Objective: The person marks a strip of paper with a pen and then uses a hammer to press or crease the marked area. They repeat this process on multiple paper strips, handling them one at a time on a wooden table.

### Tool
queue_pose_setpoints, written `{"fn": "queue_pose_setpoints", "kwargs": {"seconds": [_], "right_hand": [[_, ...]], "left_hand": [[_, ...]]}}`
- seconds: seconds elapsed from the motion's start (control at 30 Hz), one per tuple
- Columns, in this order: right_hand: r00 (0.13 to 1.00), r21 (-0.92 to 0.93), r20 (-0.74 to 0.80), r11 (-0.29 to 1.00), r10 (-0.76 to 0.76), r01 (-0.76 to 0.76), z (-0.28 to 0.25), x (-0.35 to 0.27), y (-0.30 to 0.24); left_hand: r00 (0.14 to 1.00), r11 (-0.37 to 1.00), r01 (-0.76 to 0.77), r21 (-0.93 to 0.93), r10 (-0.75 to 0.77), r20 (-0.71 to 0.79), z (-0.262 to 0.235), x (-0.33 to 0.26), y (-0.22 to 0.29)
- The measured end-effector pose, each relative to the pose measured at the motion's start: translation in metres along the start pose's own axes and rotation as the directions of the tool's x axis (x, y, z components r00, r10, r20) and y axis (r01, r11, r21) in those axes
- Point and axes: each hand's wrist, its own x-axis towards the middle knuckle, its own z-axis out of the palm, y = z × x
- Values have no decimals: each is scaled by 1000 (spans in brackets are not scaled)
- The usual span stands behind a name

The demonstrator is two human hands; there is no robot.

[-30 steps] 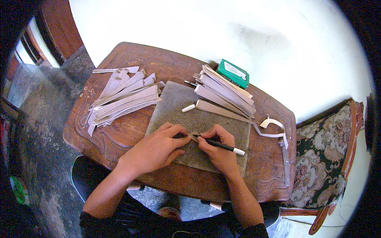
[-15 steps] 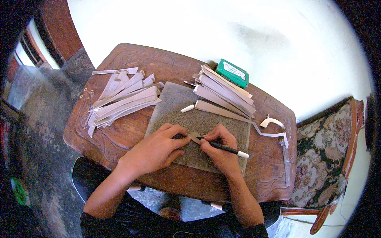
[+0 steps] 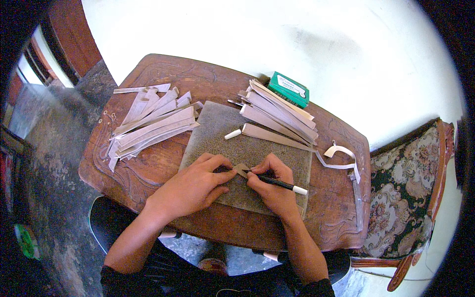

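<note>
My left hand (image 3: 198, 185) pinches the edge of a small greyish-tan piece (image 3: 241, 168) between thumb and fingers, low over a grey speckled mat (image 3: 210, 131). A black marker pen (image 3: 279, 183) with a white end is gripped in my right hand (image 3: 272, 193), its tip on or very close to the small piece. Whether the tip touches I cannot tell. The white pen cap (image 3: 232, 134) lies on the mat beyond my hands. Just past it, a long tan strip (image 3: 272, 136) lies slantwise across the mat.
Loose greyish strips (image 3: 153, 128) are heaped on the left of the carved wooden table (image 3: 163, 175). Another stack of strips (image 3: 279, 114) lies at the far right, beside a green box (image 3: 289, 89). A curled pale strip (image 3: 344, 151) sits near the right edge. A patterned chair (image 3: 401, 193) stands at right.
Both hands keep their grips. The marker and my right hand have shifted very slightly left; the rest of the table looks the same.
</note>
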Motion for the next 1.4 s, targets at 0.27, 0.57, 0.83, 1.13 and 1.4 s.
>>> {"fn": "queue_pose_setpoints", "kwargs": {"seconds": [0.27,0.57,0.83,1.13,1.4], "right_hand": [[1000,-3,5,1000,-17,17,1,-1,4],[1000,-20,8,1000,-5,5,1,0,3],[999,-38,41,999,7,-5,-1,0,-2],[995,196,-2,975,103,-101,-2,-3,8],[998,39,-28,998,52,-50,-4,-5,4]], "left_hand": [[1000,1000,16,2,-16,17,-1,0,1],[1000,1000,0,-1,0,0,1,0,0],[1000,1000,12,-4,-12,5,1,0,1],[1000,1000,-11,7,11,15,0,0,0],[999,999,33,0,-33,40,-1,1,3]]}}
